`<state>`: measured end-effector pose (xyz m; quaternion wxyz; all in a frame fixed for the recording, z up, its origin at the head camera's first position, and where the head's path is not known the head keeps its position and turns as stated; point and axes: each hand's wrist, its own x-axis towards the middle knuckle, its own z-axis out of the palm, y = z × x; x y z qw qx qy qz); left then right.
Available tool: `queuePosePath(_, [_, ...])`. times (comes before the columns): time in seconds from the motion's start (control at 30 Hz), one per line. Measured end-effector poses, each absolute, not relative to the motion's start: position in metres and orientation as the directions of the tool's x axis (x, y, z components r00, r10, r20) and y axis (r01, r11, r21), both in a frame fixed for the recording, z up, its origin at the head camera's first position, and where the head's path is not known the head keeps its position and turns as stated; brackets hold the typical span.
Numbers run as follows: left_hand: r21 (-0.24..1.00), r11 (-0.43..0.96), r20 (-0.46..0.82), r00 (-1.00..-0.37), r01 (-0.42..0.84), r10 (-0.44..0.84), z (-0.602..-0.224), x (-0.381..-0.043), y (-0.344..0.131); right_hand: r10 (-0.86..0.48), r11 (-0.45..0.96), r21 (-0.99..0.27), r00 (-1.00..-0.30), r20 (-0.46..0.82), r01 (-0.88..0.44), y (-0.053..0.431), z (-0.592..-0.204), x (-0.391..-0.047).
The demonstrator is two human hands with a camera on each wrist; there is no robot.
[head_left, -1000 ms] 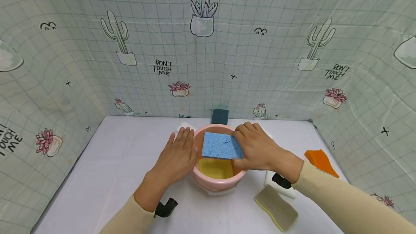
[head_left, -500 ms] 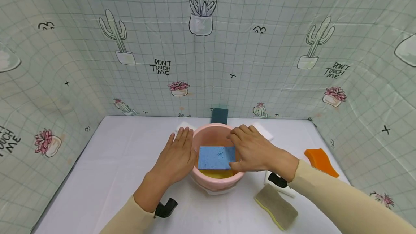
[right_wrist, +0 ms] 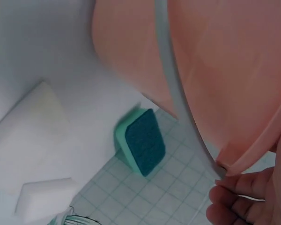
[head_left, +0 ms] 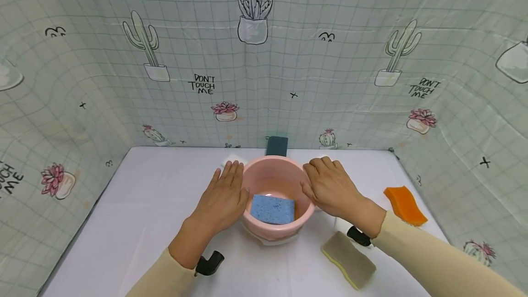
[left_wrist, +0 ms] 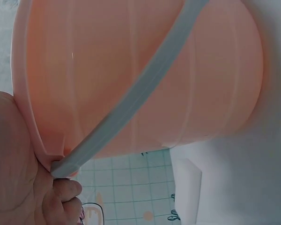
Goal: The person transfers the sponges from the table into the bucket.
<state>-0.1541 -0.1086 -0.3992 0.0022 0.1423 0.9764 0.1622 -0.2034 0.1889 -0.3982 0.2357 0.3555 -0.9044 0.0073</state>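
Observation:
A pink bucket (head_left: 277,231) stands mid-table with a blue sponge (head_left: 272,209) lying flat inside, towards the front. My left hand (head_left: 222,198) rests along the bucket's left rim, fingers straight. Over the right rim is my right hand (head_left: 332,187), its fingers loosely bent and holding no sponge. In the left wrist view, the bucket's grey handle (left_wrist: 131,101) hangs down its side, its hinge at my fingers. The right wrist view has my right fingers (right_wrist: 222,194) right at the other hinge and rim. Whatever lies under the blue sponge is hidden.
An orange sponge (head_left: 406,206) lies at the right, and a grey-and-yellow scouring sponge (head_left: 348,260) at the front right. Behind the bucket stands a teal sponge (head_left: 276,146). White blocks (right_wrist: 42,199) lie around it. A patterned curtain (head_left: 264,81) encloses the table.
My right hand has lowered the blue sponge into the bucket onto the yellow one, let go, and moved back to the right rim. The left hand has stayed put.

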Motion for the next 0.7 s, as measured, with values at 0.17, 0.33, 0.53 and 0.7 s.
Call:
queuePosePath(0.17, [0.325, 0.903, 0.06, -0.959, 0.281, 0.277, -0.4, -0.154, -0.109, -0.617, 0.771, 0.166, -0.657, 0.433, -0.615, 0.197, -0.401, -0.197])
queuePosePath(0.33, [0.336, 0.899, 0.062, -0.959, 0.281, 0.276, -0.403, -0.153, -0.109, -0.623, 0.768, 0.192, -0.642, 0.448, -0.611, 0.228, -0.405, -0.194])
queuePosePath(0.53, [0.33, 0.898, 0.067, -0.956, 0.29, 0.284, -0.404, -0.154, -0.108, -0.676, 0.727, 0.271, -0.592, 0.438, -0.63, 0.277, -0.405, -0.195])
queuePosePath(0.7, [0.322, 0.901, 0.059, -0.956, 0.292, 0.289, -0.403, -0.156, -0.109, -0.787, 0.617, 0.388, -0.544, 0.292, -0.685, 0.299, -0.407, -0.188])
